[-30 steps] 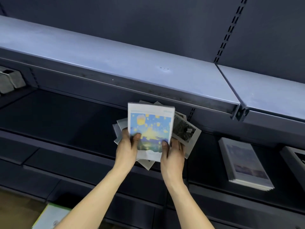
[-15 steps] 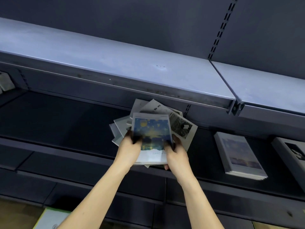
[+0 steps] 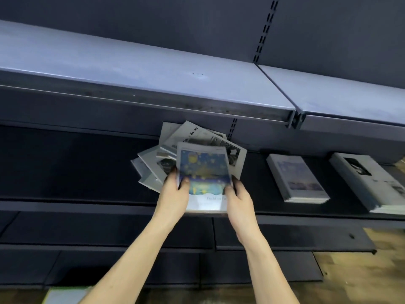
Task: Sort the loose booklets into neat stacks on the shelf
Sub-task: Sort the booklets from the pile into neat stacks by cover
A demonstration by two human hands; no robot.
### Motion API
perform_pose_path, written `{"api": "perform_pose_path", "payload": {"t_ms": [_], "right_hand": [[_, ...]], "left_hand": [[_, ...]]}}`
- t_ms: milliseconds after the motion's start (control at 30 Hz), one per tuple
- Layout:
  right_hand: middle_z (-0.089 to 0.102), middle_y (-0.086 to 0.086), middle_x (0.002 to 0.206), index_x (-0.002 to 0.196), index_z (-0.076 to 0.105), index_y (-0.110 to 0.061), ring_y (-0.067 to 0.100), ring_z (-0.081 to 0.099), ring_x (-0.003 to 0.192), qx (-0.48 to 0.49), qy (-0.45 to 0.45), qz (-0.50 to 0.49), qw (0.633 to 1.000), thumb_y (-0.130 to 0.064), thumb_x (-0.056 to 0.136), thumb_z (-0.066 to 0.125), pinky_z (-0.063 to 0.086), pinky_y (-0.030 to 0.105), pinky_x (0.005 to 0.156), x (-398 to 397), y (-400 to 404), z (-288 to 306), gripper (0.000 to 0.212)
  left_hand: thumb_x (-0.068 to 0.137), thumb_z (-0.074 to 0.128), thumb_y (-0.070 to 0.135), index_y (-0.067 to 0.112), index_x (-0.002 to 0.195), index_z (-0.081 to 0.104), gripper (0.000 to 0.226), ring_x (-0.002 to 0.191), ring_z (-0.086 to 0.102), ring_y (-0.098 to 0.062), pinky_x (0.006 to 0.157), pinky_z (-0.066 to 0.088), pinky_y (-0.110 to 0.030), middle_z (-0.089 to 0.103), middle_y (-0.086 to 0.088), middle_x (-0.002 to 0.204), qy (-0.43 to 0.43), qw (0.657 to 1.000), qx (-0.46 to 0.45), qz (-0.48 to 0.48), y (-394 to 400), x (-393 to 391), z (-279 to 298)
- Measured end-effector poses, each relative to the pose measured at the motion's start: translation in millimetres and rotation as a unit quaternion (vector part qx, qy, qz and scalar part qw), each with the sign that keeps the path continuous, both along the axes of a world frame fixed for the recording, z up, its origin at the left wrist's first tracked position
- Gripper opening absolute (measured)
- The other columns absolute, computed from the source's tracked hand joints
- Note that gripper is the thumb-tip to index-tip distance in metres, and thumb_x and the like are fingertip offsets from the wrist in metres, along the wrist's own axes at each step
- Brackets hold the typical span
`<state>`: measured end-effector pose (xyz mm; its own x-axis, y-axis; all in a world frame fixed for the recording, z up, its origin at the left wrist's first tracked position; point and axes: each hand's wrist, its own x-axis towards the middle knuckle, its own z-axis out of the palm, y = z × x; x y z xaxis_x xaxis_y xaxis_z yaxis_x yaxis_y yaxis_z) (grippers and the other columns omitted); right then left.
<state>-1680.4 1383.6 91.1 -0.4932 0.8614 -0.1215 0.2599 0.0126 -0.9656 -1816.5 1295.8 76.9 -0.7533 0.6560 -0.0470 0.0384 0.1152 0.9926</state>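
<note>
A booklet with a blue and yellow lantern picture (image 3: 202, 170) is gripped by both my hands over the dark shelf (image 3: 76, 167). My left hand (image 3: 174, 189) holds its left edge with the thumb on the cover. My right hand (image 3: 237, 197) holds the right edge the same way. Under and behind it lies a fanned heap of loose grey booklets (image 3: 153, 163). Further right on the same shelf sit two neat stacks: one with a pale blue cover (image 3: 298, 176) and one with a black-and-white cover (image 3: 370, 183).
A blue-grey upper shelf (image 3: 140, 62) overhangs the dark shelf just above the heap. Lower dark shelves (image 3: 109, 229) run below my forearms. A green-edged item (image 3: 65, 295) lies on the wooden floor (image 3: 350, 281) at bottom left.
The lantern booklet has come down from upright to nearly flat, toward the shelf's front edge, uncovering more of the heap. The view has shifted right, showing more of the black-and-white stack.
</note>
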Motion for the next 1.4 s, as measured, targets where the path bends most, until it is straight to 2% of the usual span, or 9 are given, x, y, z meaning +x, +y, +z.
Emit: {"api": "perform_pose_path", "payload": {"t_ms": [100,267,467,567,667,767,1067,1200,1400], "right_hand": [[0.065,-0.017,0.109,0.125,0.055,-0.03,-0.012,0.062,0.092,0.012,-0.003,-0.019,1.0,-0.02,0.105,0.037,0.046,0.006,0.065,11.8,-0.9,-2.0,0.03],[0.066,-0.01,0.119,0.137,0.052,-0.027,0.001,0.064,0.102,0.014,0.001,-0.057,0.998,-0.02,0.104,0.036,0.051,0.02,0.079,32.0,2.9,-1.0,0.037],[0.059,-0.025,0.109,0.13,0.048,-0.037,-0.017,0.056,0.092,0.012,0.012,-0.067,0.998,-0.019,0.105,0.036,0.046,0.006,0.066,71.7,22.4,12.3,0.034],[0.066,-0.017,0.116,0.137,0.053,-0.029,-0.007,0.062,0.099,0.008,0.001,-0.075,0.997,-0.017,0.102,0.035,0.047,0.013,0.073,95.1,36.7,11.3,0.041],[0.07,-0.017,0.11,0.127,0.06,-0.033,-0.004,0.064,0.097,0.009,-0.001,-0.087,0.996,-0.013,0.1,0.035,0.05,0.021,0.08,122.3,49.2,12.4,0.042],[0.071,-0.016,0.108,0.121,0.062,-0.035,0.002,0.066,0.1,0.009,-0.001,-0.094,0.996,-0.014,0.1,0.035,0.052,0.025,0.083,145.8,61.7,13.5,0.04],[0.07,-0.018,0.105,0.12,0.062,-0.036,-0.004,0.065,0.094,0.011,0.012,-0.102,0.995,-0.015,0.1,0.035,0.049,0.018,0.073,223.5,98.6,11.8,0.039],[0.07,-0.024,0.099,0.112,0.06,-0.043,-0.008,0.064,0.091,0.001,0.02,-0.101,0.995,-0.015,0.101,0.036,0.046,0.01,0.065,254.8,111.5,12.8,0.039],[0.071,-0.018,0.107,0.124,0.061,-0.034,-0.004,0.066,0.094,-0.007,0.015,-0.093,0.995,-0.015,0.1,0.035,0.048,0.012,0.07,291.0,130.1,1.3,0.04]], "left_hand": [[0.102,0.045,0.021,0.032,0.121,0.054,0.024,0.111,0.056,-0.007,0.089,0.041,-0.027,0.062,0.012,0.118,0.005,1.0,-0.012,-0.021,5.4,9.1,-2.6],[0.102,0.044,0.02,0.036,0.12,0.053,0.026,0.114,0.056,-0.009,0.097,0.042,-0.03,0.062,0.012,0.121,0.015,0.999,-0.015,-0.047,16.8,26.3,3.2],[0.101,0.046,0.021,0.029,0.136,0.045,0.036,0.12,0.049,-0.007,0.098,0.036,-0.026,0.054,0.016,0.129,0.048,0.996,-0.019,-0.071,41.6,65.3,13.4],[0.101,0.046,0.022,0.03,0.142,0.041,0.042,0.119,0.048,-0.007,0.095,0.035,-0.025,0.053,0.015,0.131,0.067,0.995,-0.028,-0.074,56.6,89.6,14.1],[0.102,0.042,0.021,0.028,0.139,0.043,0.038,0.111,0.048,-0.009,0.09,0.033,-0.024,0.053,0.008,0.128,0.075,0.992,-0.044,-0.087,71.2,118.3,18.0],[0.103,0.039,0.02,0.027,0.139,0.042,0.037,0.117,0.048,-0.009,0.092,0.033,-0.024,0.051,0.009,0.127,0.074,0.991,-0.042,-0.101,85.4,140.5,18.8],[0.098,0.041,0.024,0.038,0.145,0.034,0.05,0.123,0.049,-0.008,0.108,0.039,-0.036,0.051,0.008,0.134,0.084,0.987,-0.051,-0.13,127.9,212.5,15.4],[0.099,0.043,0.023,0.038,0.142,0.038,0.046,0.118,0.053,-0.007,0.1,0.042,-0.031,0.054,0.008,0.129,0.08,0.987,-0.049,-0.127,140.7,243.5,11.1],[0.097,0.043,0.028,0.038,0.136,0.044,0.041,0.115,0.056,-0.01,0.104,0.045,-0.042,0.058,0.007,0.125,0.071,0.988,-0.062,-0.123,157.4,278.8,2.5]]}}
